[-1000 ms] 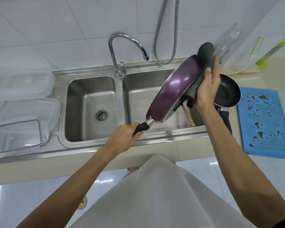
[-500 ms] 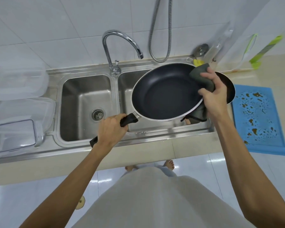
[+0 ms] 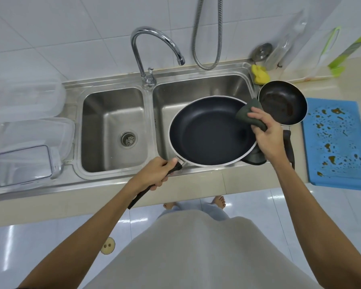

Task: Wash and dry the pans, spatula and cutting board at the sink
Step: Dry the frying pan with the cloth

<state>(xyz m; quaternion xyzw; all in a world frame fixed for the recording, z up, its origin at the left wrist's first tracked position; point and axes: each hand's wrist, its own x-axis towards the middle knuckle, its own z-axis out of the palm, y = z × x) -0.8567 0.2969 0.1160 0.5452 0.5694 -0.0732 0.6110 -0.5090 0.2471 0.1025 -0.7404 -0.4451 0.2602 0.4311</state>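
Observation:
A large dark frying pan [image 3: 206, 132] is held face up over the right basin of the steel sink [image 3: 200, 84]. My left hand [image 3: 154, 174] grips its black handle at the sink's front edge. My right hand [image 3: 267, 132] pinches a dark green cloth [image 3: 248, 111] folded over the pan's right rim, with part of the cloth hanging beneath. A smaller dirty pan [image 3: 282, 102] sits on the counter right of the sink, its handle partly hidden behind my right wrist. A blue cutting board [image 3: 338, 142] spotted with brown stains lies at the far right.
The faucet [image 3: 154, 44] stands between the basins, with a shower hose [image 3: 208, 32] on the wall behind. A yellow sponge [image 3: 258, 74] lies at the sink's back right corner. Clear plastic containers [image 3: 25, 147] are stacked on the left drainboard. A green-edged board [image 3: 338, 53] leans against the right wall.
The large pan went from tilted on edge with its purple underside showing to face up and lower over the right basin. My right hand with the cloth moved onto the pan's right rim.

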